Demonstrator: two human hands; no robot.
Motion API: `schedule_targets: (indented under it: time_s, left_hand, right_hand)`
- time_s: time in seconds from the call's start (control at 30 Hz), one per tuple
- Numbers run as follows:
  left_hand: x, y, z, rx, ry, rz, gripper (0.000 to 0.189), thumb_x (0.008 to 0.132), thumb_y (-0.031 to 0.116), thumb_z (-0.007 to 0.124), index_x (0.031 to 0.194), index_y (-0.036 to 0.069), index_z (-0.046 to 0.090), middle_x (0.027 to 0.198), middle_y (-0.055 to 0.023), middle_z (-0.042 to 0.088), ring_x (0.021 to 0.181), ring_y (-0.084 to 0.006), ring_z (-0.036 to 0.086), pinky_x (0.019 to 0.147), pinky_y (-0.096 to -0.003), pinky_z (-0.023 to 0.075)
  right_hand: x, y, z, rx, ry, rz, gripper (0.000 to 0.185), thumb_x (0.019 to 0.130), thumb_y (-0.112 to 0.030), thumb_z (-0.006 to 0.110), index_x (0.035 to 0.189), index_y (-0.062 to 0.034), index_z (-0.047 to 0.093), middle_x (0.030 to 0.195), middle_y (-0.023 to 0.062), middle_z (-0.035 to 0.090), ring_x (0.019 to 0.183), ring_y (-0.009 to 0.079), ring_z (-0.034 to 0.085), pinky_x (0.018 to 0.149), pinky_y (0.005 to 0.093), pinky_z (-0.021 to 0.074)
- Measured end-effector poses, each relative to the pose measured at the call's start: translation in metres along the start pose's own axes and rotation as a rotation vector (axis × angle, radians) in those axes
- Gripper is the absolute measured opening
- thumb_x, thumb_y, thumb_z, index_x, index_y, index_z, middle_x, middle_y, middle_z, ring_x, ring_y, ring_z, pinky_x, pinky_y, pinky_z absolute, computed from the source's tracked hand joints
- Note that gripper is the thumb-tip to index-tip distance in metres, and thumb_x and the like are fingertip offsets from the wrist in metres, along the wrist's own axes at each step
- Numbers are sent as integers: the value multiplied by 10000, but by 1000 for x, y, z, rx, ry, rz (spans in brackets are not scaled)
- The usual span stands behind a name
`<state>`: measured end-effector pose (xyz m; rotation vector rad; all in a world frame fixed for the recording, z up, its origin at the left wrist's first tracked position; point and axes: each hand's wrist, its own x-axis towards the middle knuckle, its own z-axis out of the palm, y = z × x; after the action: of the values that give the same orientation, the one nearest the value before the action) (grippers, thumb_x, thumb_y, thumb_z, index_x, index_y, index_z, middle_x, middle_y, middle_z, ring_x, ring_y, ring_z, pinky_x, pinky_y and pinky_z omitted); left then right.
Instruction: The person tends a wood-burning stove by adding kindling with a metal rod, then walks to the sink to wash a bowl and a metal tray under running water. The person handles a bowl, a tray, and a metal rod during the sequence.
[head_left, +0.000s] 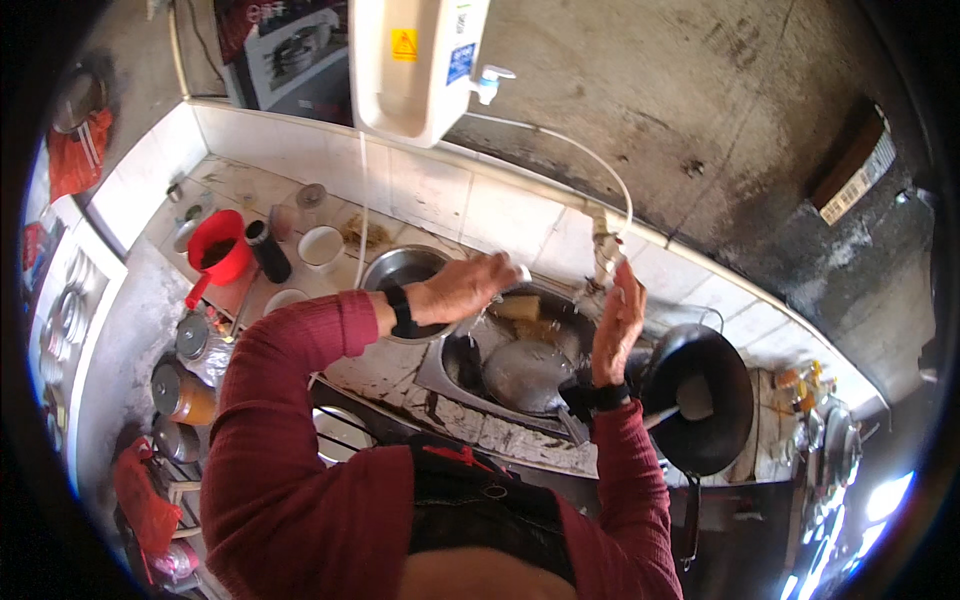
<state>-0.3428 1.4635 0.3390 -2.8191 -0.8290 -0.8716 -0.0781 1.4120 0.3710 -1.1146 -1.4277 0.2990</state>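
Observation:
My left hand (472, 286), with a black band on its wrist, hangs over the near-left part of the metal sink (431, 371), beside a steel basin (375, 270). A small white patch shows at its fingertips, too blurred to name. My right hand (621, 326) is raised with fingers extended, just in front of the wall tap (600, 244); I cannot tell if they touch. Water drops show between the hands. In the sink lie a rounded metal lid or pan (525, 371) and a yellow sponge-like block (517, 307).
A black wok (701, 427) with a ladle in it stands right of the sink. Left on the tiled counter are a red plastic dipper (217, 251), a black flask (268, 253) and a white bowl (321, 247). A white water heater (420, 75) hangs on the wall above.

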Motion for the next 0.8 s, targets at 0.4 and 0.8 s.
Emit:
schedule_targets:
  time_s: [0.4,0.8]
  left_hand:
    - [-20,-42,-166,-1067,605,-830,537,846,273,701,1281,103,435,1091,-96,589,880,-169,635,503,-280,546]
    - [-24,-102,-187,-1059,819,-897,387,901,266,689,1212,138,497,1116,-53,624,924,-180,637,730,-360,580]
  right_hand:
    - [-99,97,2,326,-161,639,431,989,-361,577,1308,-74,535,1131,29,586,897,127,573,796,307,460]
    - [-120,93,12,323,-301,766,309,992,-278,568,1220,-71,590,1046,19,611,788,115,604,697,292,465]
